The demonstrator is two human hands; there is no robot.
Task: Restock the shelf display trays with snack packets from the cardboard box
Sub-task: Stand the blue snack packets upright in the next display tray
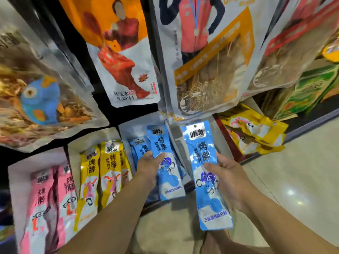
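Note:
My left hand [149,165] grips a long blue snack packet [166,162] upright at the front of a white display tray [126,131], which holds more blue packets [140,147] behind it. My right hand [226,173] holds a second blue packet [205,171] by its middle, just right of that tray and in front of the shelf. A tray of yellow packets [108,169] stands to the left, and a tray of pink packets [47,202] at the far left. The cardboard box is not in view.
Large snack bags [126,52] hang on hooks above the trays. Loose yellow packets [256,132] lie in a tray at the right. Green cartons [308,92] stand at the far right. A glossy tiled floor [293,176] lies to the right of the shelf.

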